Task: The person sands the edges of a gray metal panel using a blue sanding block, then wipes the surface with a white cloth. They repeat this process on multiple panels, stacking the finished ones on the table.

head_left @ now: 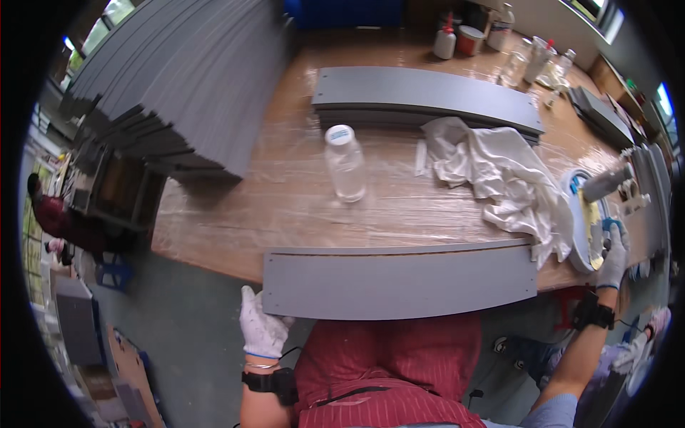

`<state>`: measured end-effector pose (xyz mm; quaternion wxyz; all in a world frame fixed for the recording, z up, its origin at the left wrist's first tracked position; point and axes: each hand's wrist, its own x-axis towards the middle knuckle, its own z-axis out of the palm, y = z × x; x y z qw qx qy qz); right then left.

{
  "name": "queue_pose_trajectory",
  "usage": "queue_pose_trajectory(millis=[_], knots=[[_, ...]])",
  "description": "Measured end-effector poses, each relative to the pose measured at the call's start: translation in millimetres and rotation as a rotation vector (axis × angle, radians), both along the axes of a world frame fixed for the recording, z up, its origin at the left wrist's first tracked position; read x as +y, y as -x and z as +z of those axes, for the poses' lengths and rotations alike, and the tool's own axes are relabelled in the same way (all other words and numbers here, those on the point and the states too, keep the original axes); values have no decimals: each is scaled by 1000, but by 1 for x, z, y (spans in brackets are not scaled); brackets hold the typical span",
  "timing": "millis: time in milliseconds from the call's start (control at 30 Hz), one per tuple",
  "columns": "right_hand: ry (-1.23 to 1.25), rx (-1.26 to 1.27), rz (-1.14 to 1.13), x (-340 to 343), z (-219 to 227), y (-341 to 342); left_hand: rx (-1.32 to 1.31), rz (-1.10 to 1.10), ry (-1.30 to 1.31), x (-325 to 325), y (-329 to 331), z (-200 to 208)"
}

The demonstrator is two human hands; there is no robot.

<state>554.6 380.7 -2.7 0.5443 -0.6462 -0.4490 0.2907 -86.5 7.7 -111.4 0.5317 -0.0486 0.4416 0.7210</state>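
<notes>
A long grey board [399, 282] with small holes at its ends lies along the table's near edge, overhanging toward my body. My left hand [264, 324], in a white glove, grips its lower left corner; some fingers are hidden under the board. Off to the right, my gloved right hand [614, 260] is at the rim of a round white basin [581, 246]. Its fingertips close around a small blue object [611, 224] whose kind I cannot make out. Something yellow and a grey cylinder [606, 183] are at the basin. A crumpled white cloth [499, 167] lies beside it.
A clear bottle [346, 167] with a white cap stands mid-table. Behind it lies a stack of grey boards [421, 89]. A tall pile of grey panels [178, 78] fills the left. Several bottles and a tub [470, 41] stand at the back right. Other people are nearby.
</notes>
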Motion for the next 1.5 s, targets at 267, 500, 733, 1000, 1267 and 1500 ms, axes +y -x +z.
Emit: queue_pose_trajectory(millis=[267, 500, 733, 1000, 1267, 1500], knots=[[-190, 336, 548, -106, 78, 216, -246, 72, -234, -6, -36, 78], [-79, 86, 1133, -212, 119, 360, -152, -148, -468, -17, -44, 104], [-370, -322, 1621, -262, 133, 458, -95, -218, -476, -19, -50, 135], [-543, -604, 1763, -278, 132, 490, -163, -235, -588, -26, -47, 129], [-472, -655, 1749, -271, 128, 499, -221, -235, -639, -27, -44, 114], [-478, -873, 1715, -267, 135, 518, -319, -171, -594, -26, -40, 117]])
